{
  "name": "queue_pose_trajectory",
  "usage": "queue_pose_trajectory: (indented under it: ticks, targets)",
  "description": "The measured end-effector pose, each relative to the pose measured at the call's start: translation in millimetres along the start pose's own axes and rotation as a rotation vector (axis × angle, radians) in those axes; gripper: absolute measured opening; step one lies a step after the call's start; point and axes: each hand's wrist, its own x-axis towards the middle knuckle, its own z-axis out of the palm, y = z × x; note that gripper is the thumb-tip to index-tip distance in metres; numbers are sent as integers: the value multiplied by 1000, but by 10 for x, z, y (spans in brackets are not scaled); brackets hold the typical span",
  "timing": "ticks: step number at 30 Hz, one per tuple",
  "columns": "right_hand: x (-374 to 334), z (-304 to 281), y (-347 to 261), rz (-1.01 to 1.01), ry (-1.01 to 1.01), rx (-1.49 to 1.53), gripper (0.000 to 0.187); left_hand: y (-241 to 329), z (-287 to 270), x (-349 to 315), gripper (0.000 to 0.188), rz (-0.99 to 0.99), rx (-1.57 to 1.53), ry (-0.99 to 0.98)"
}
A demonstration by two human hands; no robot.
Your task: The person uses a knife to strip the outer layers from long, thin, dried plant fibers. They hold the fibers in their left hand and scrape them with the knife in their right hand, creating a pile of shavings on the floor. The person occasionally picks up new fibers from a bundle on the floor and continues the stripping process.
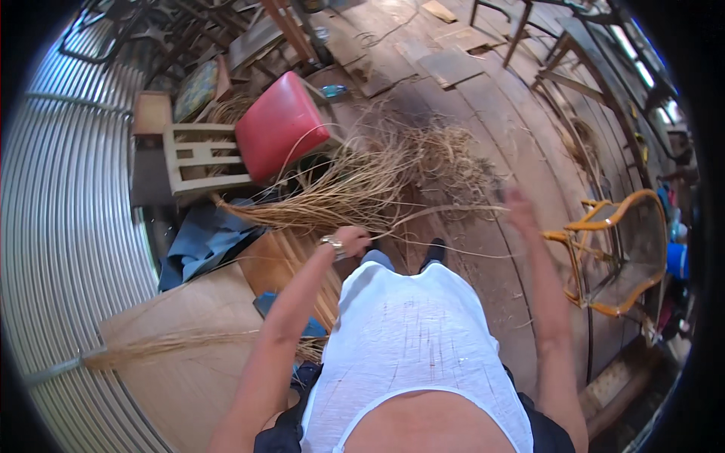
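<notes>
My left hand, with a watch on its wrist, is closed around a pale rattan strand in front of my body. The strand arcs rightward to my right hand, which is raised and smeared by motion, so its grip does not show clearly. A second thin strand hangs in a low curve between the hands. Just beyond my left hand, a long bundle of rattan strands spreads across the floor, gathered at its left end. Its loose ends run into a tangled heap of fibre scraps.
A chair with a red seat lies tipped beside the bundle. A wooden board carries another strand bundle at the lower left, near a corrugated metal wall. An orange-framed chair stands right, on the plank floor.
</notes>
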Motion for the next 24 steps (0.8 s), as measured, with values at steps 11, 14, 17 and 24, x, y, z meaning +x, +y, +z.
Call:
queue_pose_trajectory:
  ticks: [11, 14, 17, 24]
  targets:
    - [-665, 233, -1124, 5, -145, 149, 30, 323, -188, -131, 21, 224, -300, -81]
    - [-634, -113, -858, 211, -200, 182, 30, -31, -230, -305, 20, 56, -299, -114]
    - [-639, -252, -725, 238, -192, 223, 29, -222, -164, -284, 20, -24, -297, -142]
    - [-640, -415, -384, 299, 33, 165, 30, -490, -193, -150, 23, -177, -26, -149]
